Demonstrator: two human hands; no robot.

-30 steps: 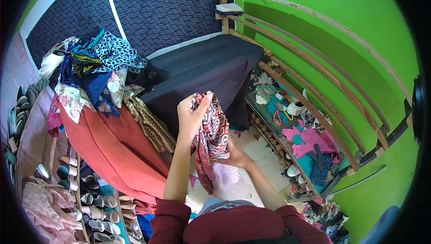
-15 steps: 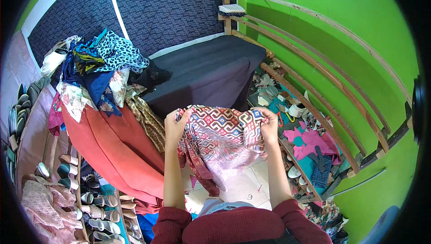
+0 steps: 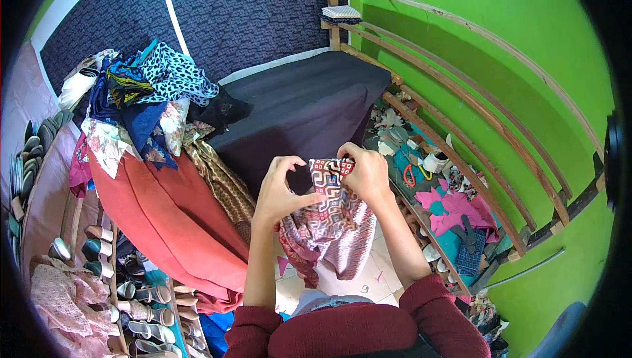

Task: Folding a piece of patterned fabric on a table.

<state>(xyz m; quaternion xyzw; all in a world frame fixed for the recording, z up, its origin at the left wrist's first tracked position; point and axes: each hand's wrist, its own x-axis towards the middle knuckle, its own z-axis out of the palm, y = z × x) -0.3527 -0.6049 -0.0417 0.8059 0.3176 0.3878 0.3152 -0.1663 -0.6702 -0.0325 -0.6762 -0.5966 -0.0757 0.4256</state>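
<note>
A patterned cloth (image 3: pixel 329 216) in red, white, brown and blue hangs in front of me, gathered into a narrow bunch above the floor. My right hand (image 3: pixel 367 173) pinches its top edge between thumb and fingers. My left hand (image 3: pixel 278 190) is open beside it, fingers curved and apart from the thumb. The left thumb lies against the cloth's left side; the fingertips stand clear of it. The lower part of the cloth droops in loose folds between my forearms.
A dark covered table (image 3: pixel 303 94) stands ahead. Left of it, fabrics (image 3: pixel 174 75) pile over a long red cloth (image 3: pixel 164 213). Shoes (image 3: pixel 155 312) fill racks at lower left. Wooden rails (image 3: pixel 461 88) line the green wall, above a shelf holding pink scraps (image 3: pixel 454 210) and orange-handled scissors (image 3: pixel 409 175).
The cloth was stretched wide between both hands; now it is bunched narrower. My hands have come together, and the left has let go of its corner and opened.
</note>
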